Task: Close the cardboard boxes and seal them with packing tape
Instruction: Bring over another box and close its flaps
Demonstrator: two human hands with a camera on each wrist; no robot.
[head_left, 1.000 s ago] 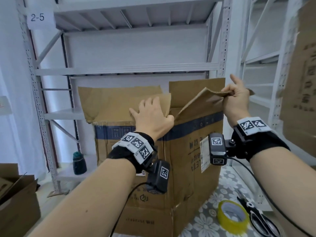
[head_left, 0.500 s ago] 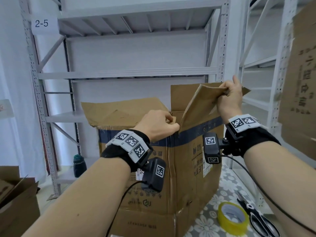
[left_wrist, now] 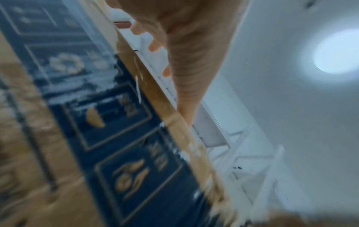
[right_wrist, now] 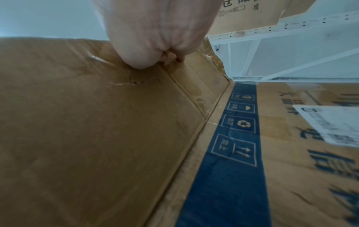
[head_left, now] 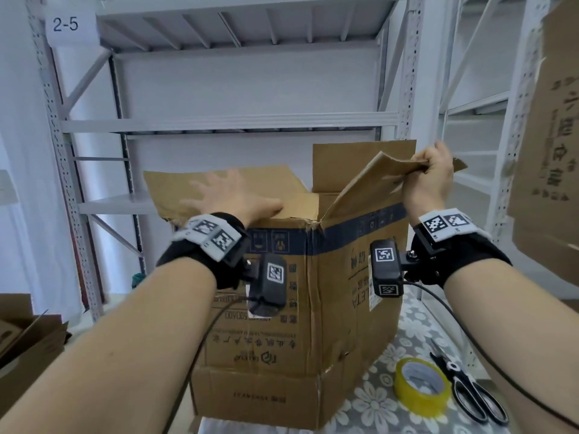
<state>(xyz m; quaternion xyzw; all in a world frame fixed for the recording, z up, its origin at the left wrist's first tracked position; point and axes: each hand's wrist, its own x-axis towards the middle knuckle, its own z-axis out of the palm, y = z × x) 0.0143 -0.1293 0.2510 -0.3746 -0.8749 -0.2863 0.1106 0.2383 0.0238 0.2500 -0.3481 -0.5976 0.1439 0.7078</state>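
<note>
Cardboard box (head_left: 300, 308) stands on the floral-cloth table (head_left: 376, 399), top still open. Left hand (head_left: 232, 198) fingers (head_left: 203, 186), curled at the near flap's (head_left: 294, 203) edge half a second ago, now spread flat, blurred, pressing it down inside. Right hand (head_left: 429, 180) fingers still pinch the raised right flap (head_left: 372, 180). Far-left flap (head_left: 219, 183) and back flap (head_left: 360, 161) stand upright. Judgement: first flap folded; three remain. Tape roll (head_left: 421, 383) and scissors (head_left: 470, 393) lie untouched beside the box.

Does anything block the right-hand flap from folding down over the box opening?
Nothing visible does. The right hand grips the raised right flap; the left hand presses the left flap, clear of its path. The rear flap stands upright behind. The box's inside is hidden.
</note>
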